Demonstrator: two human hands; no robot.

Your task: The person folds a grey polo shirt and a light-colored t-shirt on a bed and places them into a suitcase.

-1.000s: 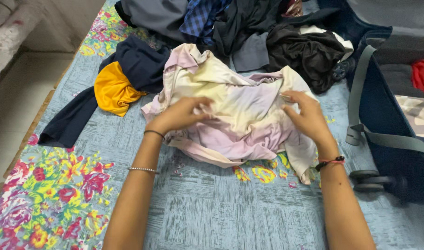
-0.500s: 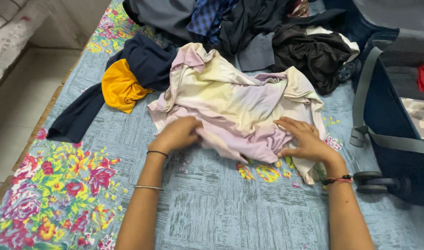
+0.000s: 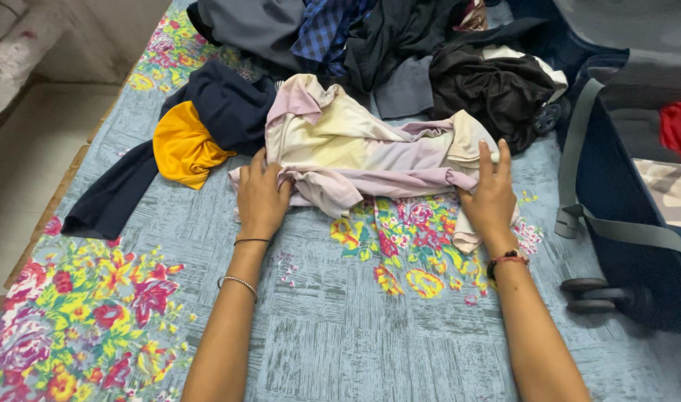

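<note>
- Pressing down on a soft cloth, the left hand has its fingers close together and curled a little over the cloth's left end.
- On the other end, the right hand lies flat, with its fingers straight, a bit spread, and pointing away from the person.
- Both hands touch the pale garment. It is thin and floppy, with soft pink, cream and light purple patches and many wrinkles.
- It lies bunched into a long lump on the bed. Its long side runs from left to right, from one hand to the other, and one pink corner sticks up at the back left.
- Under it is the bedsheet, blue-grey with a scratchy print and bright flowers in pink, yellow and green.
- Just left of the pale garment lies a yellow cloth, rounded and folded, tucked into a dark blue garment.
- Behind is a heap of dark clothes, with a blue checked one in it.
- On the right stands an open dark blue suitcase with a grey strap and small wheels.
</note>
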